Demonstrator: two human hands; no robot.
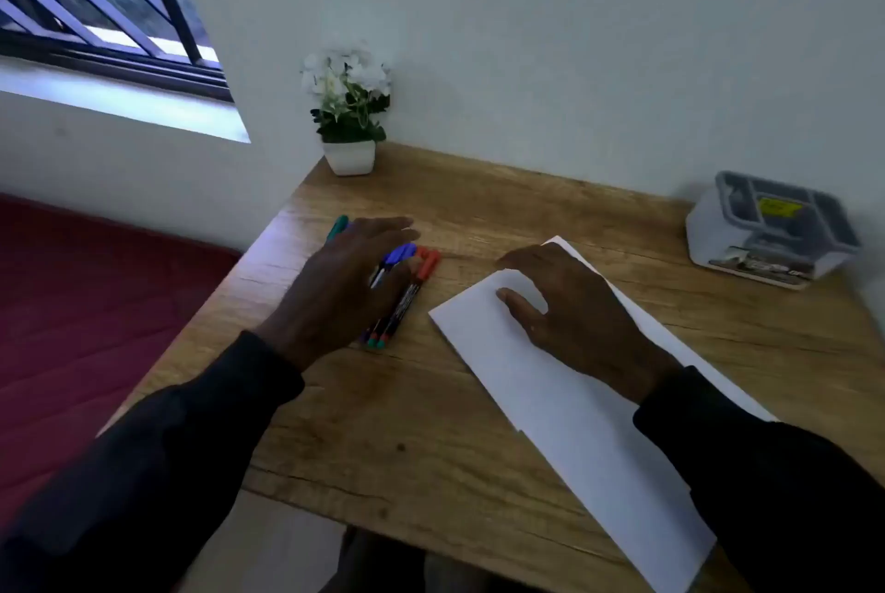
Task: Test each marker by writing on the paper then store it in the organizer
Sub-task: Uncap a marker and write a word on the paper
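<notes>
Several markers [407, 293] lie bunched on the wooden desk [407, 425], with blue, red and green caps showing. My left hand [345, 279] hovers flat over them with fingers spread, hiding most of the bunch; it grips nothing that I can see. A green-capped marker [338, 226] pokes out beyond the fingers. My right hand [570, 310] rests palm down on the folded white paper [565, 429], fingers apart. The grey organizer [771, 228] stands at the far right of the desk, its compartments facing up.
A white pot with white flowers [349, 113] stands at the desk's far left corner against the wall. A dark red mattress [81, 305] lies left of the desk, below a window. The desk's near edge runs just in front of me.
</notes>
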